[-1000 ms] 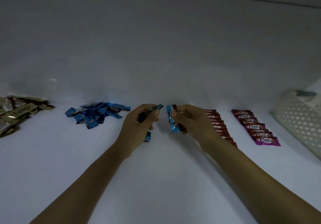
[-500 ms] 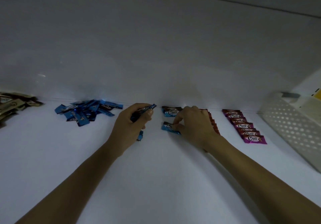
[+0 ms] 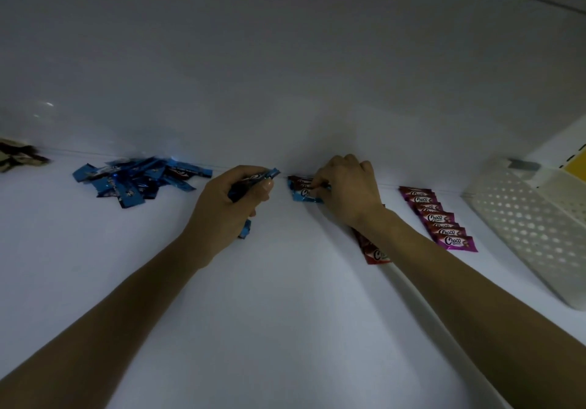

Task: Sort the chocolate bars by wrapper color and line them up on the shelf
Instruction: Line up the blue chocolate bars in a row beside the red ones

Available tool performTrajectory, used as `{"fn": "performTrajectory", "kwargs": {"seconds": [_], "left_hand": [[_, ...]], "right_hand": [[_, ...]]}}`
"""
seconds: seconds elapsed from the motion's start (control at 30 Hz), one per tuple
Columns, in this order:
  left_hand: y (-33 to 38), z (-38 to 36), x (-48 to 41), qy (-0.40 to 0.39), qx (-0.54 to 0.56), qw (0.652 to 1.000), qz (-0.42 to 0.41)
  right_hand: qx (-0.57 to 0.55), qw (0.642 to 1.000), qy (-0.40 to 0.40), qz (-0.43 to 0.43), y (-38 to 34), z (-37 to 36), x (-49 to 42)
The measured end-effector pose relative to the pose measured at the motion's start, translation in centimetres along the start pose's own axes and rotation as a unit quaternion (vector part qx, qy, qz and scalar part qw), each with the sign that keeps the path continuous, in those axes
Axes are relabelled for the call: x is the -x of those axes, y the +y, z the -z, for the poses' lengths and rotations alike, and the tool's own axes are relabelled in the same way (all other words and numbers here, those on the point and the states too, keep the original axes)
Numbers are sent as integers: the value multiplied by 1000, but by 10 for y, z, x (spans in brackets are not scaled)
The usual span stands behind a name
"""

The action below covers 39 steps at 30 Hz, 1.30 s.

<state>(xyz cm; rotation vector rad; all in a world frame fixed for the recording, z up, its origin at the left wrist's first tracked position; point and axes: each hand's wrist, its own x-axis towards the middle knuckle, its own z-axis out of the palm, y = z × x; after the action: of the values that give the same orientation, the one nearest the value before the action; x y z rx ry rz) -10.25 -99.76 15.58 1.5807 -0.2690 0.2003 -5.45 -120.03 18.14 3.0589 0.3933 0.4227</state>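
My left hand [image 3: 234, 208] grips a bundle of blue-wrapped chocolate bars [image 3: 253, 181]; their ends stick out above the thumb and below the palm. My right hand [image 3: 347, 192] lies over two blue bars [image 3: 301, 191] set one behind the other near the shelf's back wall, fingertips pinching the nearer one. A loose pile of blue bars [image 3: 136, 180] lies to the left. A red row [image 3: 374, 251] runs under my right forearm, mostly hidden. A purple row [image 3: 439, 218] lies further right.
A white perforated basket [image 3: 523, 227] stands at the right edge of the white shelf [image 3: 279, 297]. Gold and brown wrapped bars [image 3: 19, 156] lie at the far left. The back wall rises just behind the bars.
My right hand carried a blue bar from beside my left hand down to the shelf, then pushed it back against the first blue bar. My left hand kept its bundle.
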Motion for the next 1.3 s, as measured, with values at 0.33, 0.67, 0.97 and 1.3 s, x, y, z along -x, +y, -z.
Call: {"fn": "performTrajectory", "kwargs": {"seconds": [0.33,0.67,0.97,1.3], "left_hand": [[1,0,1,-7,-8,1000,4],[7,-1,5,3,-10,999,31],[6,-2,5,1,1,1000,26],[9,-1,7,-38,-22,999,8]], "right_hand": [[-27,1000,11,-1,0,-2,-1],[-36,999,12,-25,-7,-3,8],[-43,998,28,-23,-6,-10,9],[-618,776,-66,-111,-68,30,44]]}}
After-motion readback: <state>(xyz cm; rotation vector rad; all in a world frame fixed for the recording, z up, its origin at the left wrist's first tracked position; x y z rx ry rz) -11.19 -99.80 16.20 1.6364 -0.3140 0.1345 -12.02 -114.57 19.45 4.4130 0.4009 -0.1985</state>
